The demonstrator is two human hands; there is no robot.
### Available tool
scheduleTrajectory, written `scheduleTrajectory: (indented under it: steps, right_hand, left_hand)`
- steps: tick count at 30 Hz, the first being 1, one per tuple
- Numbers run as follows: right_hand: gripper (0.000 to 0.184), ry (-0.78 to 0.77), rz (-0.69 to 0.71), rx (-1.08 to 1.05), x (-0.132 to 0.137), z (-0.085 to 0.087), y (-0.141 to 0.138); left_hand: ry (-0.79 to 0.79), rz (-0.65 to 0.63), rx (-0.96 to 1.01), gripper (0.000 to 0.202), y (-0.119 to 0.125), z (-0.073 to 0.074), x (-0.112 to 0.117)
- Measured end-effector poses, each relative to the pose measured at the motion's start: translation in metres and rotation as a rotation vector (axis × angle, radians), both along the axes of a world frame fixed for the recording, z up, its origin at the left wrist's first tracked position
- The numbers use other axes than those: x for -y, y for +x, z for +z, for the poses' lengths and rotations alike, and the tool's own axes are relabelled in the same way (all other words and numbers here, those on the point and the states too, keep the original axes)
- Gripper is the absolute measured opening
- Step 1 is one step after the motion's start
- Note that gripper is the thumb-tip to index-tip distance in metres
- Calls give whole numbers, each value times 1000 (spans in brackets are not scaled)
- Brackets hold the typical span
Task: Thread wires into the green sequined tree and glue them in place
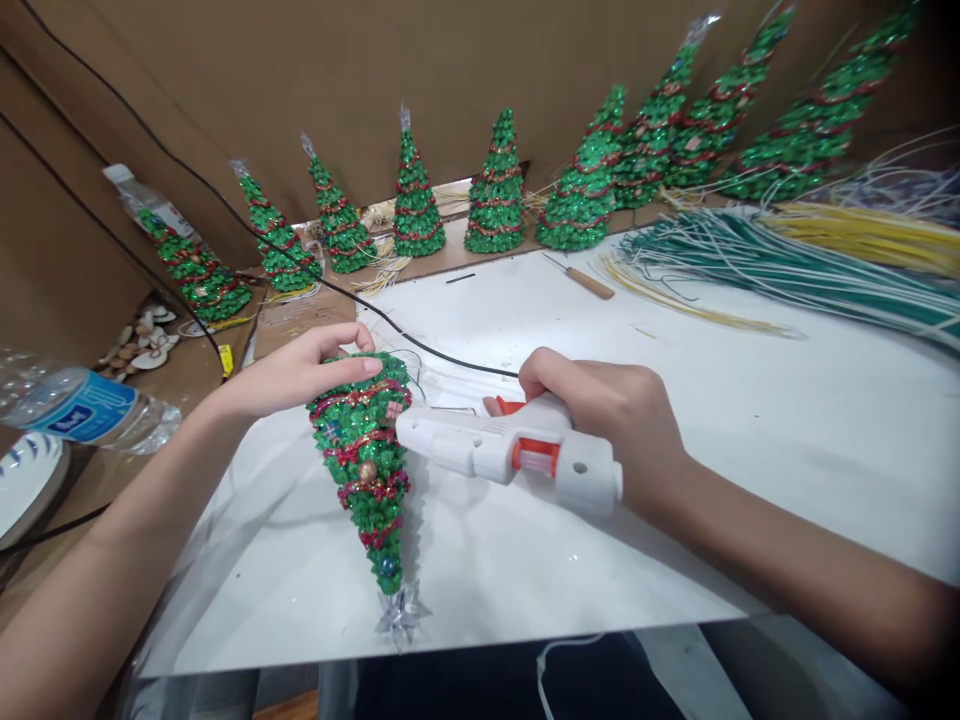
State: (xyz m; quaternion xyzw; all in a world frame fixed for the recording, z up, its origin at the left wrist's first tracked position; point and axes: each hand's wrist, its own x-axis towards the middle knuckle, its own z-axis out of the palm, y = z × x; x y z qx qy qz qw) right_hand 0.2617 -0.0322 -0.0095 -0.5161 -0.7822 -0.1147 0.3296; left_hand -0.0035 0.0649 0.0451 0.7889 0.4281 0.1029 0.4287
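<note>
A small green beaded Christmas tree (pixel 364 450) lies on its side on the white board, its silver star pointing toward me. Red garlands, small baubles and tiny gift boxes decorate it. My left hand (pixel 322 365) grips the tree by its wide base, thumb on top and fingers curled behind. In my right hand (pixel 600 410) is a white hot glue gun (pixel 495 445) with an orange trigger. Its nozzle end is at the tree's right side, close to a small pink gift box (pixel 394 410); whether they touch I cannot tell.
Several finished-looking trees (pixel 416 205) stand along the back cardboard wall. Green and yellow wires (pixel 765 260) lie at the right, near a wooden-handled awl (pixel 589 282). A black cord (pixel 427 345) crosses the board (pixel 712 380). A plastic bottle (pixel 90 405) and a plate (pixel 30 480) are at left.
</note>
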Motion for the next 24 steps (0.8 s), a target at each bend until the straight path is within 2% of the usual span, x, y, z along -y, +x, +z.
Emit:
scheduleTrajectory:
  steps: [14, 20, 24]
  right_hand:
    - [20, 34, 23, -32, 1, 5, 7]
    - [17, 62, -22, -93, -13, 5, 48]
    - [15, -45, -197, 59, -25, 9, 75]
  left_hand:
    - [-64, -1, 34, 33, 0, 4, 4]
    - [-63, 19, 59, 32, -2, 5, 6]
    - [-52, 32, 30, 33, -3, 6, 7]
